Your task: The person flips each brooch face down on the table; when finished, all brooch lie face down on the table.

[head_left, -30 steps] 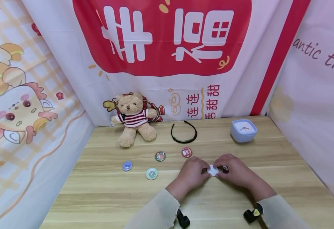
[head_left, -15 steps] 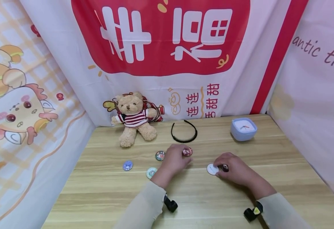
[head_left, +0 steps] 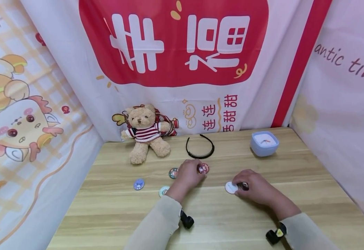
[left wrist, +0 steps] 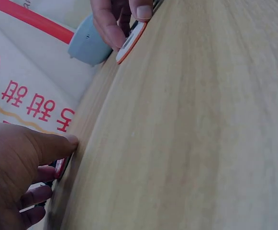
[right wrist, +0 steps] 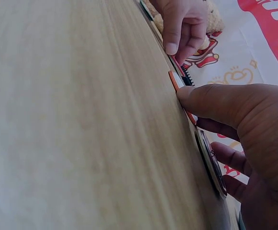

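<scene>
In the head view my left hand (head_left: 188,174) pinches the edge of a flat red picture disc (head_left: 204,168) on the wooden table. Thumb and fingers sit at its rim, and the left wrist view shows only a sliver of red behind the thumb. Farther right, my right hand (head_left: 253,184) holds a white-faced disc (head_left: 230,188) between thumb and fingers. That disc has an orange rim, seen from the left wrist (left wrist: 131,43). A dark printed disc (right wrist: 211,162) lies beneath the right hand's other fingers, partly hidden in the head view.
Left of my left hand lie a dark green disc (head_left: 173,173), a pale green disc (head_left: 163,191) partly behind the wrist, and a blue disc (head_left: 139,184). Behind them are a teddy bear (head_left: 145,134), a black toothed headband (head_left: 200,157) and a blue clock (head_left: 264,145), before a cloth backdrop.
My left hand has let go of the white disc and moved left to the red disc, where it stays. The right hand keeps its hold on the white disc in the same place.
</scene>
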A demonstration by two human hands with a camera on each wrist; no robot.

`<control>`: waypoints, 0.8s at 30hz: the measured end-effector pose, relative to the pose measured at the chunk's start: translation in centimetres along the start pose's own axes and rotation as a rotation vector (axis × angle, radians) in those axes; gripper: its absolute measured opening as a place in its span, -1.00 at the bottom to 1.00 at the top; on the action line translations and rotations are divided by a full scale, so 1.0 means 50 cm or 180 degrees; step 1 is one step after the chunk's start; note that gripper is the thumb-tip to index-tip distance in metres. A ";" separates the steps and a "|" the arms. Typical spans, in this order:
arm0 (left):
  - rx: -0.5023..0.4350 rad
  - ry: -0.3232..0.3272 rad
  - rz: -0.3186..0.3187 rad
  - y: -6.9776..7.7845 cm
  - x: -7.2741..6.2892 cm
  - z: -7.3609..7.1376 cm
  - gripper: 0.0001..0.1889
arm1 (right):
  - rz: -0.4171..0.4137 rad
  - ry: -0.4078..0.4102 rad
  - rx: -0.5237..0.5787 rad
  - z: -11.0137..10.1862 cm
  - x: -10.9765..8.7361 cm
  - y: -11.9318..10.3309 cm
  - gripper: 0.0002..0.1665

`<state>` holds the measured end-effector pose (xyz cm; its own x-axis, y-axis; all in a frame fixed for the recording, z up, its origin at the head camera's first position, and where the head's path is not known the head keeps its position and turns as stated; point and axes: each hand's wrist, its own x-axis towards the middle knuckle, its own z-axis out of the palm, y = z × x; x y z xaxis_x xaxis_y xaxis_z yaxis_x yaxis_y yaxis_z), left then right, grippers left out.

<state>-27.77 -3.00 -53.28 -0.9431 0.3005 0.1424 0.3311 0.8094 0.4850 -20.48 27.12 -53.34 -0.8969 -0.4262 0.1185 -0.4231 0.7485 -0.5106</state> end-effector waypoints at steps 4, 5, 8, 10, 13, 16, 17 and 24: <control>-0.0020 0.0032 -0.0009 -0.001 0.003 0.008 -0.72 | 0.0029 -0.0010 0.0006 0.000 -0.001 -0.001 -0.67; -0.0028 0.0040 -0.0011 -0.001 0.003 0.009 -0.73 | 0.0023 -0.0014 0.0006 0.000 -0.001 -0.001 -0.67; -0.0050 0.0036 -0.0023 0.000 0.003 0.010 -0.74 | 0.0016 -0.0016 0.0003 0.000 -0.001 -0.002 -0.67; -0.0047 0.0025 -0.0015 0.000 0.002 0.009 -0.75 | 0.0015 -0.0016 -0.0007 0.000 -0.001 -0.003 -0.67; -0.0030 0.0011 0.0019 0.000 -0.004 0.006 -0.75 | 0.0034 -0.0027 -0.0002 0.000 -0.001 -0.004 -0.67; -0.0015 -0.0026 0.0079 0.001 -0.012 0.005 -0.75 | 0.0070 -0.0054 -0.0003 -0.001 0.000 -0.004 -0.67; -0.0024 -0.0042 0.0108 0.001 -0.017 0.005 -0.76 | 0.0101 -0.0063 0.0005 0.000 0.000 -0.003 -0.67; 0.0022 -0.0176 0.0328 0.012 -0.054 0.011 -0.74 | 0.0141 -0.0100 -0.0027 -0.002 0.002 -0.002 -0.67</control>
<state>-25.03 -3.05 -53.87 -0.9010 0.4095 0.1432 0.4266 0.7762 0.4643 -20.54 27.05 -53.22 -0.9103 -0.4082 0.0690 -0.3843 0.7712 -0.5075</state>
